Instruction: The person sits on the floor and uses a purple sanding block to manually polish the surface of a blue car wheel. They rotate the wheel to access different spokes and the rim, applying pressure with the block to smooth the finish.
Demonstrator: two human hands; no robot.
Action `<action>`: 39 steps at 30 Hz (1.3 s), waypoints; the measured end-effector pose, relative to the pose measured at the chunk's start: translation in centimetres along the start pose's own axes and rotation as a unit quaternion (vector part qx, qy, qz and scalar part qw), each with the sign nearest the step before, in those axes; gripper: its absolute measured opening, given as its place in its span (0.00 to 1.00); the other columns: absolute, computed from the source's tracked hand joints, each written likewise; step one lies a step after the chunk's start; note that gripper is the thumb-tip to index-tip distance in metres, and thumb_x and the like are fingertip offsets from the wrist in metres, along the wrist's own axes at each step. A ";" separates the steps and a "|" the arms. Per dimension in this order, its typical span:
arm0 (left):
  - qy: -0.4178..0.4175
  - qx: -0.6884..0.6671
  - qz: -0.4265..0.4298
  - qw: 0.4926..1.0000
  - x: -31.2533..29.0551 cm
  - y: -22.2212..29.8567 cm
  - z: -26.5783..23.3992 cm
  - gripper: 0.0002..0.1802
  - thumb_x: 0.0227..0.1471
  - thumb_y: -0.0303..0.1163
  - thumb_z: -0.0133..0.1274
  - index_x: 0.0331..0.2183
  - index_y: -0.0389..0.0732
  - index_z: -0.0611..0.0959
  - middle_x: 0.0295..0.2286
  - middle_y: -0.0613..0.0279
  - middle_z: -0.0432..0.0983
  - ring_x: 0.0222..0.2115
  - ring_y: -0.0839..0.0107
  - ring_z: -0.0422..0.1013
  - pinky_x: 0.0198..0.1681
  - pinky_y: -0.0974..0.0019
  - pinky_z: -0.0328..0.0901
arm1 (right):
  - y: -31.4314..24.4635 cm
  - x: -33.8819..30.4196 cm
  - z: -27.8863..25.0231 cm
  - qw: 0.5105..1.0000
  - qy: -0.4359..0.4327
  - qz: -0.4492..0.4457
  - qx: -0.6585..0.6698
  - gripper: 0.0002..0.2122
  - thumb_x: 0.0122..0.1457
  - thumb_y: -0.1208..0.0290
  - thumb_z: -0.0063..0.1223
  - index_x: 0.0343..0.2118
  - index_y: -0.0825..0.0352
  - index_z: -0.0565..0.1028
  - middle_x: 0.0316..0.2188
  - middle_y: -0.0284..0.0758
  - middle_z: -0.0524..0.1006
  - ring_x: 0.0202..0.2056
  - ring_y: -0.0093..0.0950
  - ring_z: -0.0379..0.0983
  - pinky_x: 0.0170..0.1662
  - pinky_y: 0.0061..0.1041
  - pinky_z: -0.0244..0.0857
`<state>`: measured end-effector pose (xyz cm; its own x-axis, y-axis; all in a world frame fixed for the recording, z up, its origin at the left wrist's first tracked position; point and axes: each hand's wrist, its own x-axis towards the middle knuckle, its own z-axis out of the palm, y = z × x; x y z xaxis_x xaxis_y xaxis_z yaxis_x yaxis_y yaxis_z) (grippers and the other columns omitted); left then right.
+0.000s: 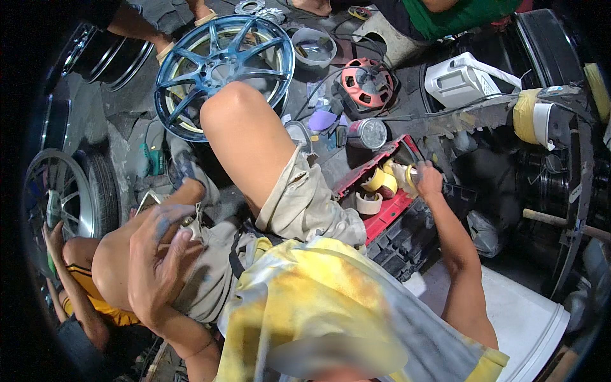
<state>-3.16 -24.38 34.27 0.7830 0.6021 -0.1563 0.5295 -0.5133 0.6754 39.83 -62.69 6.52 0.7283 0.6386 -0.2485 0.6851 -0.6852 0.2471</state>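
Note:
My left hand [156,258] is raised over my bent left leg, its fingers curled toward the thumb. At the fingertips shows a small brass-and-dark piece [186,221] beside something whitish; what it is, I cannot make out. Grey-blue smudges mark the fingers. Out to the right, my right hand [429,179] reaches over an open red toolbox [398,209], its fingers closed at the edge of a yellow roll of masking tape [409,177]. More tape rolls [369,202] lie in the toolbox, one pale and others yellow. The fingers partly hide the held roll.
A blue spoked wheel rim [223,70] lies ahead beyond my knee, with another person's hand at it. Near it stand a clear tub [315,49], a red round-topped device [367,84] and a tin can [367,134]. A white container [468,79] sits far right; a person in yellow shorts is left.

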 end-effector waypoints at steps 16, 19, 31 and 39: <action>-0.028 0.058 0.089 0.994 4.4 -3.6 -3.1 0.12 0.53 0.27 0.54 0.39 0.32 0.80 0.37 0.52 0.77 0.38 0.59 0.73 0.45 0.64 0.64 | -3.7 -4.8 4.9 0.891 -0.428 -0.085 0.125 0.16 0.57 0.61 0.48 0.44 0.64 0.77 0.41 0.44 0.79 0.34 0.42 0.79 0.36 0.38 0.74; -0.037 0.042 0.038 0.998 3.9 -3.6 -3.4 0.13 0.55 0.34 0.52 0.40 0.40 0.82 0.40 0.56 0.77 0.42 0.59 0.71 0.51 0.63 0.58 | -2.6 -4.2 1.2 0.822 -0.492 0.126 0.259 0.13 0.58 0.61 0.47 0.39 0.63 0.78 0.34 0.40 0.80 0.27 0.35 0.79 0.28 0.36 0.73; -0.047 -0.029 0.056 0.997 -0.5 -2.1 -5.0 0.15 0.47 0.25 0.57 0.39 0.29 0.79 0.38 0.47 0.76 0.39 0.58 0.73 0.45 0.64 0.65 | -8.1 -0.3 -3.3 0.806 -0.559 0.001 0.196 0.15 0.55 0.64 0.49 0.43 0.60 0.80 0.26 0.33 0.79 0.24 0.24 0.75 0.27 0.27 0.70; -0.114 -0.065 0.192 0.973 2.1 -2.5 -5.3 0.15 0.52 0.29 0.57 0.41 0.31 0.79 0.38 0.47 0.75 0.39 0.53 0.72 0.43 0.60 0.67 | 1.2 0.2 -1.3 0.893 -0.379 -0.147 0.195 0.12 0.59 0.62 0.48 0.38 0.62 0.81 0.27 0.36 0.80 0.22 0.27 0.76 0.26 0.30 0.72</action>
<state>-4.56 -18.65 36.08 0.9747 0.2228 -0.0204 0.1500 -0.5832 0.7983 40.76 -62.95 7.95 0.1999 0.4921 -0.8472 0.6804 -0.6920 -0.2414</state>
